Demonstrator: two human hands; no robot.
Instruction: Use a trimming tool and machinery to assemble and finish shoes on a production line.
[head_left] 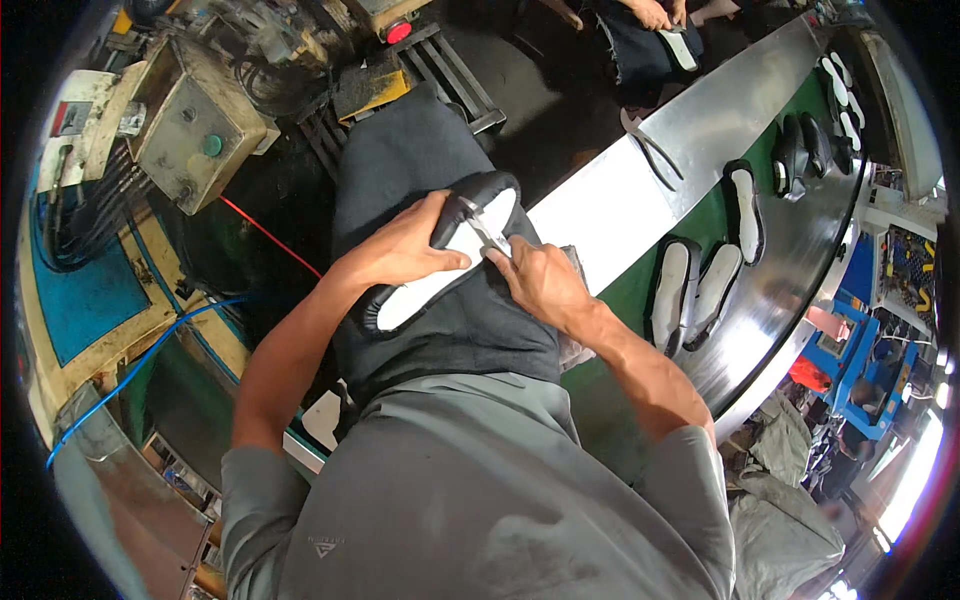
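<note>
Black shoe (440,262) gripped by left hand (400,250); right hand (535,280) seemingly pinches a metal tool (487,235).

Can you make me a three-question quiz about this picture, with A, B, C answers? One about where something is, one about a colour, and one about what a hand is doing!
1. Where does the shoe being worked on lie?
A. On the person's lap
B. On the belt
C. On the floor

2. What colour is the belt under the waiting shoes?
A. Red
B. Green
C. Yellow

3. What is the right hand doing?
A. Hanging empty
B. Gripping a metal tool against the shoe
C. Pressing a button

Answers:
1 A, the shoe rests on the dark cloth over the lap, sole side up.
2 B, green strip shows between the shoes and the metal rim.
3 B, the fingers are shut on a thin metal tool touching the white sole, while the left hand holds the shoe.
</note>
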